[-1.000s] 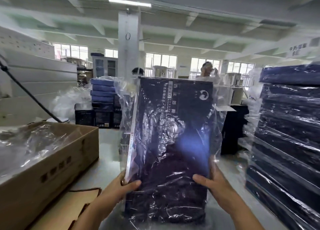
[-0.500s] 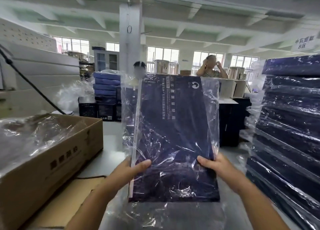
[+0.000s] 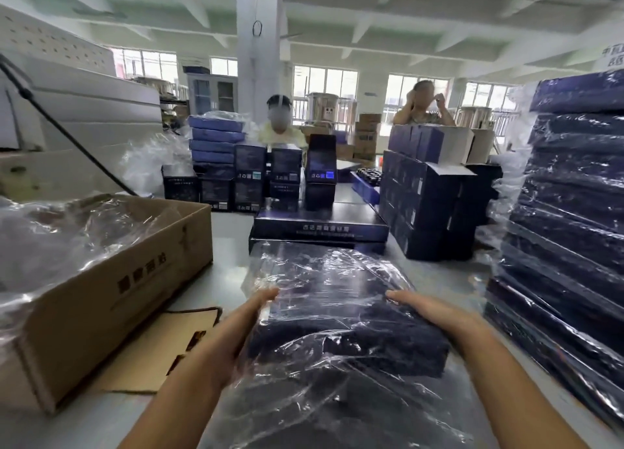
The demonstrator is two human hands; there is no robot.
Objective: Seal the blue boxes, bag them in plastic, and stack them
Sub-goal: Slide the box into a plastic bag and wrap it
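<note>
Head view: bagged blue box [image 3: 337, 313] flat on table [image 3: 229, 232], betw both hands
Long axis runs away from wearer; L hand [image 3: 236, 333] & R hand [image 3: 435, 313] press its sides w/ straight fingers, nothing pinched; bagged stack [image 3: 567, 246] lies right, nearer R hand

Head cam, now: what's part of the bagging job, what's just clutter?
Job: bagged blue box between left hand and right hand; stack of bagged boxes on the right; unbagged blue boxes ahead; carton of plastic bags.
Lying about: cardboard sheet; small dark boxes; black cable.
</note>
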